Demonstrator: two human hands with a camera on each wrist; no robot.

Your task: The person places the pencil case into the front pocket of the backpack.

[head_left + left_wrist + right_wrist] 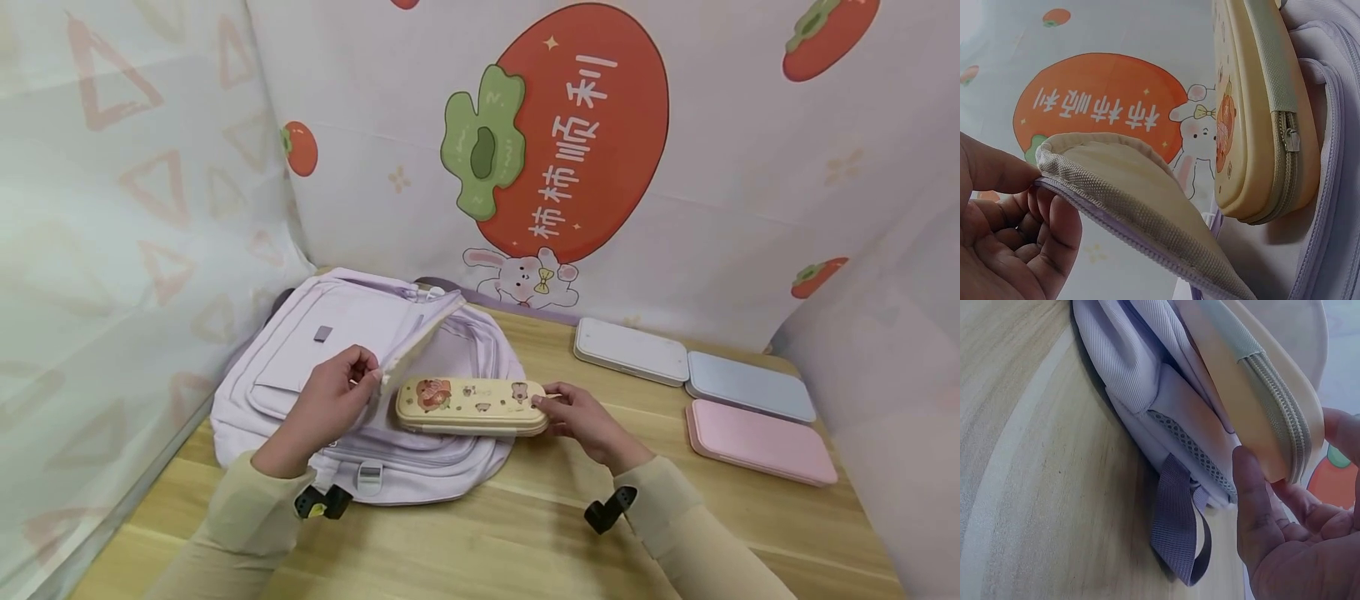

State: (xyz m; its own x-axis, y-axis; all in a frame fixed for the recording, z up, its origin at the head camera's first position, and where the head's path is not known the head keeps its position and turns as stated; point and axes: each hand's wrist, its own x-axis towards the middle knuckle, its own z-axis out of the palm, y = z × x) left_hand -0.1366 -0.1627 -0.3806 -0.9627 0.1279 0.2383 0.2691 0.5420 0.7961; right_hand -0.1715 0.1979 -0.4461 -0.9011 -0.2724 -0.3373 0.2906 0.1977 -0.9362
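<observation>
A pale lilac backpack (300, 333) lies flat on the wooden table with its zipped front part undone. My left hand (335, 398) pinches the edge of the lifted flap (1129, 187), whose cream lining and lilac zipper show in the left wrist view. My right hand (592, 425) grips the right end of a yellow pencil case (472, 406) with cartoon animal prints, thumb and fingers on opposite sides. The case is held level over the opening of the backpack, its zipper (1279, 412) closed at the end near my fingers.
Right of the backpack lie a white case (630, 350), a light blue case (750, 386) and a pink case (761, 442). A printed cloth (720, 125) with persimmons and a rabbit hangs behind the table (480, 550). A dark purple strap loop (1175, 519) sticks out from the backpack.
</observation>
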